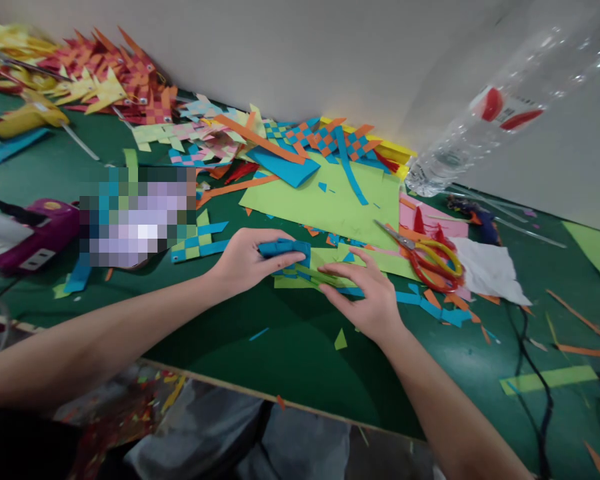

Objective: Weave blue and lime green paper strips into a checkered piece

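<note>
My left hand is closed round a folded blue paper strip, its thumb pressed along the near side. Below the thumb, blue and green strips cross in a small weave, partly hidden by the fingers. Green paper strips stick out of it to the right, and the thumb and a finger of my right hand close lightly on their ends. The right index finger is lifted clear. Left of my left hand lies a blue-and-green woven paper fish. Scissors with red and yellow handles rest right of my right hand.
A large green paper sheet lies behind my hands. Woven paper fish are piled at the back left, near a yellow glue gun. A clear plastic bottle stands at the right. Paper scraps and a black cable lie on the green table.
</note>
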Demonstrator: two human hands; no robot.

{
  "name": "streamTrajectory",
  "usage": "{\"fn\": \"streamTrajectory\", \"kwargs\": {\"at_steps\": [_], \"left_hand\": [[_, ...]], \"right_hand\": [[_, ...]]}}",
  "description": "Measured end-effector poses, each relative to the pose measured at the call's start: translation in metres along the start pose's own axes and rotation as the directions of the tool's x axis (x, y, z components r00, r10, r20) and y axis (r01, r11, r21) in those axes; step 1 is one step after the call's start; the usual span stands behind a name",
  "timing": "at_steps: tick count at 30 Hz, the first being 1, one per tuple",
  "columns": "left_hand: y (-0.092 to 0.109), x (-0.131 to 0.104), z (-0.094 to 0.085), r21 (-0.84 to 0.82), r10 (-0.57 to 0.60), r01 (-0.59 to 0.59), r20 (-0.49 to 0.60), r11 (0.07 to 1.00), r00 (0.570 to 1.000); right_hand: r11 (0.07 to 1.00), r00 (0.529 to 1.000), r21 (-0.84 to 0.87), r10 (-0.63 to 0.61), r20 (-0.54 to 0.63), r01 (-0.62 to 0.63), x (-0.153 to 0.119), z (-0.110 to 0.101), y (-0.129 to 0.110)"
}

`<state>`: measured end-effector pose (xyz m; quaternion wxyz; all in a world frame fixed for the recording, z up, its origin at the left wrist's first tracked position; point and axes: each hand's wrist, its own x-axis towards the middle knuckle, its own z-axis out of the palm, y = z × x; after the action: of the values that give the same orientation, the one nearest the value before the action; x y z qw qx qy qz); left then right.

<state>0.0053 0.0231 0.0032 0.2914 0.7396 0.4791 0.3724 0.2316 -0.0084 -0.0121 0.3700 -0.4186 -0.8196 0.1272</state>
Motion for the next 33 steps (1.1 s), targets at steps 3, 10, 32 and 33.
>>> {"fn": "streamTrajectory", "kwargs": {"at_steps": [3,10,32,33], "left_hand": [[-0.0010,-0.0005,0.0002,0.022,-0.034,0.035,-0.039,0.999,0.999],[-0.0006,0.0009,0.0009,0.004,-0.066,0.066,-0.030,0.998,0.997],[-0.0057,0.0070,-0.0014,-0.028,-0.157,0.155,-0.073,0.987,0.985],[-0.0057,0.0071,-0.0012,-0.042,-0.164,0.161,-0.076,0.986,0.984]], "right_hand": [[0.999,0.999,0.050,0.007,-0.036,-0.005,0.0009,0.0007,0.0017],[0.975,0.981,0.122,0.190,-0.037,-0.185,0.0044,-0.0023,0.0021],[0.914,0.943,0.242,0.333,0.014,-0.326,0.0030,-0.0040,0.0068],[0.900,0.937,0.270,0.346,0.036,-0.343,0.0030,-0.0043,0.0069]]}}
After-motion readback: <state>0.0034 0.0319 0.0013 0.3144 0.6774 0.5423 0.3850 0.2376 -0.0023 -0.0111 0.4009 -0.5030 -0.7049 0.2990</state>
